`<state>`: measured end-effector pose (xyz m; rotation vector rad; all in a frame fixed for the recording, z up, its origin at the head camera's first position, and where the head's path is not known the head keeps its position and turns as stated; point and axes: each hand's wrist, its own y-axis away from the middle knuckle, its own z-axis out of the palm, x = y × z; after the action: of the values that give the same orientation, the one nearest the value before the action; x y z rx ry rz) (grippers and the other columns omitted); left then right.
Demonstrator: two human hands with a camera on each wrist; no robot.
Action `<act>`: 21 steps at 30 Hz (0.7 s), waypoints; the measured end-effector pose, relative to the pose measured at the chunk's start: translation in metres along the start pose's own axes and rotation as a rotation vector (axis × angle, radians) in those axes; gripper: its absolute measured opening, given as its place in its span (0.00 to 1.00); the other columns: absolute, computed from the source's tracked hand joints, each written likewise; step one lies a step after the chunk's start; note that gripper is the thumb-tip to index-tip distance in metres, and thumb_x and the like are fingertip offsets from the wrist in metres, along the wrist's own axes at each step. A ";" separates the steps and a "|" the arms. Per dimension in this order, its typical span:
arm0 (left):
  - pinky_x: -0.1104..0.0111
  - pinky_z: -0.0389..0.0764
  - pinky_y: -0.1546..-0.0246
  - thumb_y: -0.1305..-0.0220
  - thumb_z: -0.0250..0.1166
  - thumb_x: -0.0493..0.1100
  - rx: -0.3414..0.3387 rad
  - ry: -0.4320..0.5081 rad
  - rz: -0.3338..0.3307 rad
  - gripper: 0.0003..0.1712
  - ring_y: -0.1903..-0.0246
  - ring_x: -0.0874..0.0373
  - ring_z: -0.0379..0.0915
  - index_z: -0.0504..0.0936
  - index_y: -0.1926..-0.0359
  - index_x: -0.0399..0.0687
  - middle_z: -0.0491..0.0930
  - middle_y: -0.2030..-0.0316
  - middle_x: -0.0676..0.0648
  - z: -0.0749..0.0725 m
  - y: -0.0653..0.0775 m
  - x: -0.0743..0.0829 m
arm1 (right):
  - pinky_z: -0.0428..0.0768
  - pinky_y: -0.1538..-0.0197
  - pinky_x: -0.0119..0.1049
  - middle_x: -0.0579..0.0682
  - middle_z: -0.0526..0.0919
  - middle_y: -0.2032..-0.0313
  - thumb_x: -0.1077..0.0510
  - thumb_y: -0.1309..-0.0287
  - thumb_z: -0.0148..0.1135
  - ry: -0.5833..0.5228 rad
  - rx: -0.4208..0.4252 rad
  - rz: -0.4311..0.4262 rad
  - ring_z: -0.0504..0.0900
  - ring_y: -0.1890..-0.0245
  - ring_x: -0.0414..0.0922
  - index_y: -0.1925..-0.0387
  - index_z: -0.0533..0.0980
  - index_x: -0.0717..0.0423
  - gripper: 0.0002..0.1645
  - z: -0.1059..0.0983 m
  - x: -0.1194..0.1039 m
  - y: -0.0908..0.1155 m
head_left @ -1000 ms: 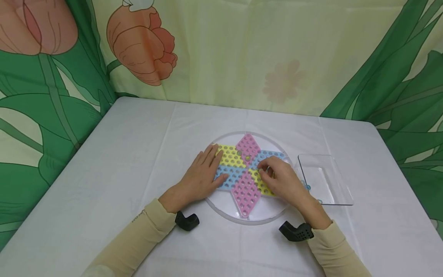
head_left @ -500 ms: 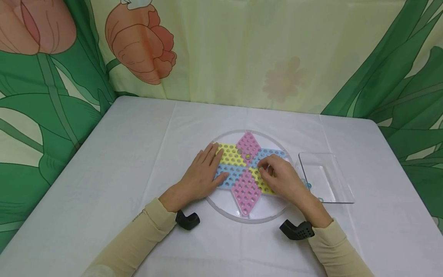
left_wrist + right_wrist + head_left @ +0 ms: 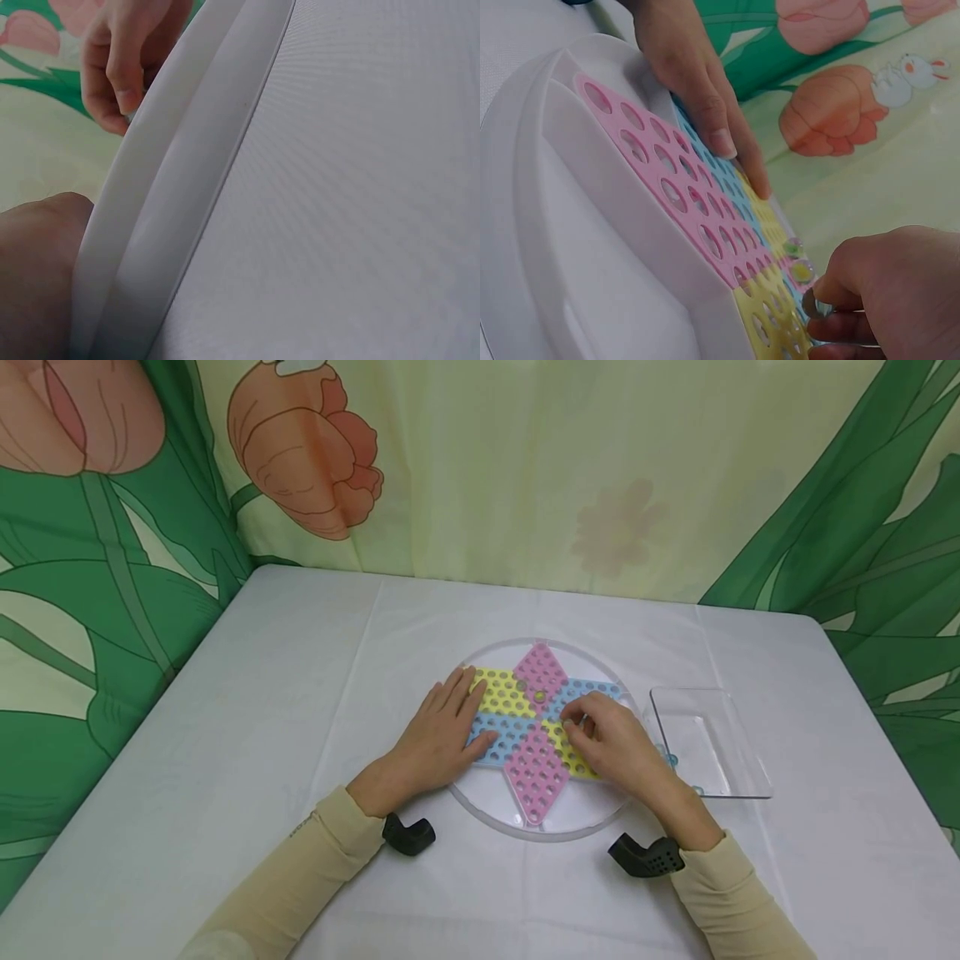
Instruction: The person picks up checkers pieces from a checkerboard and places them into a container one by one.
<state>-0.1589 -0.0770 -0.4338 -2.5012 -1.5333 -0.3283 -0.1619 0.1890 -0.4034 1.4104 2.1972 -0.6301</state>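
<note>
A round white game board [image 3: 491,810] bears a six-pointed star of pink, yellow and blue sections full of holes. My left hand [image 3: 435,739] rests with fingers extended over the star's left side. Between thumb and fingertips, my right hand [image 3: 615,739] pinches a glass marble [image 3: 817,304] close over the blue and yellow sections on the right. Two more marbles sit in the star: a yellow-centred marble [image 3: 802,271] in the pink section and a greenish marble [image 3: 793,247] beside it. In the left wrist view, the board's rim [image 3: 142,187] hides the star.
A clear square tray [image 3: 731,735] stands right of the board, with several bluish marbles [image 3: 671,760] near its left edge, partly behind my right wrist. White cloth [image 3: 337,635] covers the table. A flowered curtain [image 3: 480,468] hangs behind it.
The head view has shifted slightly, so the scene sits a little higher. Both hands keep their places on the board, the right one still pinching the marble.
</note>
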 end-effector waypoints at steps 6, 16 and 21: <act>0.50 0.42 0.22 0.26 0.47 0.62 -0.010 -0.002 -0.010 0.45 0.21 0.47 0.30 0.46 0.22 0.41 0.39 0.21 0.39 0.000 0.000 0.000 | 0.73 0.67 0.30 0.50 0.81 0.64 0.63 0.36 0.59 -0.002 0.002 -0.001 0.73 0.69 0.42 0.58 0.80 0.58 0.07 0.000 0.001 0.000; 0.50 0.42 0.22 0.26 0.47 0.62 -0.012 -0.003 -0.010 0.44 0.21 0.46 0.30 0.46 0.22 0.40 0.39 0.21 0.39 -0.001 -0.001 0.001 | 0.74 0.67 0.30 0.50 0.80 0.65 0.63 0.36 0.59 -0.006 0.005 -0.002 0.73 0.69 0.42 0.58 0.80 0.59 0.08 -0.001 0.001 0.000; 0.49 0.42 0.23 0.26 0.47 0.62 -0.008 0.003 -0.007 0.44 0.21 0.46 0.29 0.46 0.22 0.40 0.39 0.21 0.39 0.000 -0.001 0.000 | 0.74 0.67 0.30 0.51 0.81 0.65 0.63 0.37 0.59 -0.013 0.003 -0.002 0.73 0.69 0.42 0.58 0.81 0.60 0.08 -0.002 0.001 0.000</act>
<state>-0.1593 -0.0763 -0.4336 -2.5016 -1.5426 -0.3396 -0.1624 0.1910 -0.4026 1.4019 2.1885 -0.6419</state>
